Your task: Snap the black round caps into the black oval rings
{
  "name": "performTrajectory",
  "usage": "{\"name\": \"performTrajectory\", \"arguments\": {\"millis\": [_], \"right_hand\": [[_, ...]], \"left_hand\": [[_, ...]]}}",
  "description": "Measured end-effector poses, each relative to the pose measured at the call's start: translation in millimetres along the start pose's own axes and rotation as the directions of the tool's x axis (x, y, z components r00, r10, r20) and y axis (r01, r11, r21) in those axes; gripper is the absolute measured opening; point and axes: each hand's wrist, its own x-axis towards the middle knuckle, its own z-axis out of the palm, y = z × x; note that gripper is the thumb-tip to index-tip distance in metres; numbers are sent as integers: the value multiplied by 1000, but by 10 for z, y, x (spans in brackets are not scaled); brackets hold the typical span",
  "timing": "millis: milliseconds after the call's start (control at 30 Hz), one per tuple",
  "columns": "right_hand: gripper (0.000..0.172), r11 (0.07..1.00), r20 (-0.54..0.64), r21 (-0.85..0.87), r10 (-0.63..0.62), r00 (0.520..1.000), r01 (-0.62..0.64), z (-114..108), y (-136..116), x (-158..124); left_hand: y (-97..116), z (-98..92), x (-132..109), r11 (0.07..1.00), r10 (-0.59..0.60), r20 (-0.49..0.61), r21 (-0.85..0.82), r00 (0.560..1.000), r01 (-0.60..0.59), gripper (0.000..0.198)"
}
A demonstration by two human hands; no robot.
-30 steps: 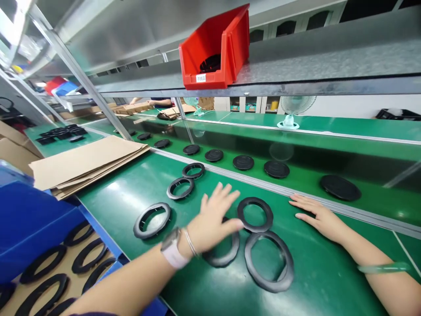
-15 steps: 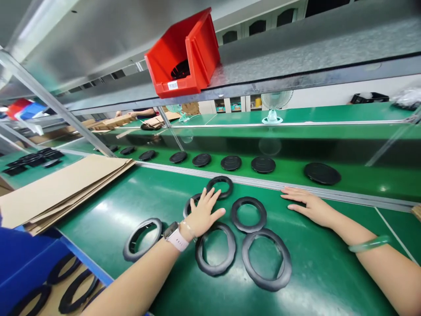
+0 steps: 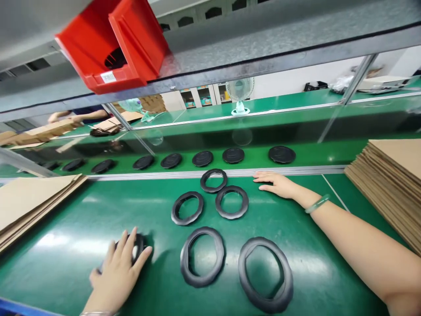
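Note:
My left hand (image 3: 115, 272) is over a black ring (image 3: 140, 245) lying at the left on the green work surface. The fingers are spread across it and cover most of it; whether they touch it does not show clearly. My right hand (image 3: 274, 183) lies flat near the metal rail, fingers stretched out, holding nothing. Between the hands lie several more black rings: one ring (image 3: 213, 171) by the rail, another ring (image 3: 232, 187) overlapping it, a ring (image 3: 176, 215) to the left, and two larger rings, the left one (image 3: 185, 259) and the right one (image 3: 288, 281), nearer me.
Beyond the rail (image 3: 171, 175), black discs (image 3: 282, 154) stand in a row on a green belt. Cardboard stacks flank the surface, one at left (image 3: 29, 197) and one at right (image 3: 388, 184). Overhead, a red bin (image 3: 138, 48) sits on a metal shelf (image 3: 263, 48). A person's arms (image 3: 79, 117) show behind.
My left hand has moved from the middle rings to the ring at the left. My right hand stays by the rail. The view has turned right, bringing the right cardboard stack into sight.

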Motion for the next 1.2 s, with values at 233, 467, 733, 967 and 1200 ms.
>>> {"name": "performTrajectory", "arguments": {"millis": [233,467,733,967,1200], "right_hand": [[45,999,-15,50,-4,1000,5,-10,0,-9],[45,995,-41,94,-6,999,10,-5,35,-14],[40,997,-56,73,-19,998,23,-29,-41,-7],[35,998,-44,66,4,999,-1,-64,-120,5],[31,999,-46,40,2,999,0,-56,-131,-5]], "left_hand": [[1030,-275,99,885,290,-93,-354,953,-304,63],[1765,-515,909,762,575,-79,-309,814,-568,70],[2206,-364,1207,730,669,86,-265,738,-630,71],[2204,-332,1063,637,754,-27,-214,656,-741,43],[2212,-257,1085,582,796,-57,-199,602,-788,44]]}}
